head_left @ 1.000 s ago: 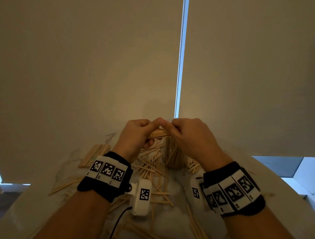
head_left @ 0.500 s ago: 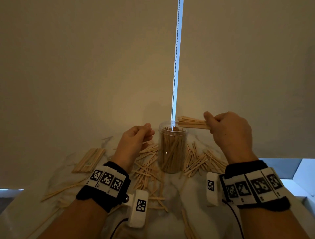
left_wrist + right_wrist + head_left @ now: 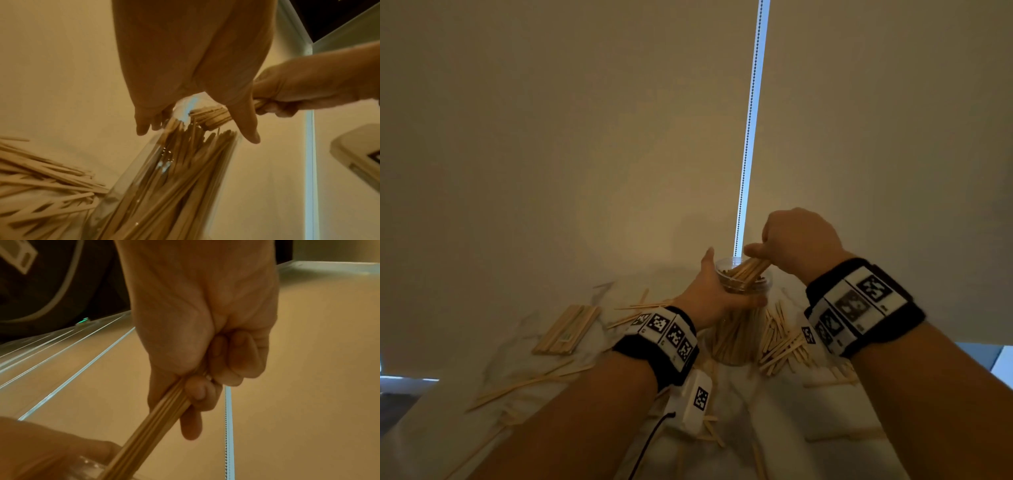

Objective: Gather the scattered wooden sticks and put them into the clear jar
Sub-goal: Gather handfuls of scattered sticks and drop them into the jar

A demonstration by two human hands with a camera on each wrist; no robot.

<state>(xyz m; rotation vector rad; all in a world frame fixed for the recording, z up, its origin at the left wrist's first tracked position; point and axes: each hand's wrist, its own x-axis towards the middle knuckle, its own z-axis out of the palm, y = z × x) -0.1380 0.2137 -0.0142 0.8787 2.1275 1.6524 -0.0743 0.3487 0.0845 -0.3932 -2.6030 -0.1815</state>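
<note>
Bundle [image 3: 748, 270] in right hand [image 3: 799, 243] enters jar [image 3: 736, 329] (left hand [image 3: 709, 298] gripping).

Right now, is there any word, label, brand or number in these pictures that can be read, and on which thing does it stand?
No readable text in any view.
Left wristband: only black-and-white square code markers; tiny marks beneath them, too small to read.
Right wristband: the same kind of markers, one blurred.
White wrist camera: one code marker, no words.
Clear jar: no label visible.
</note>
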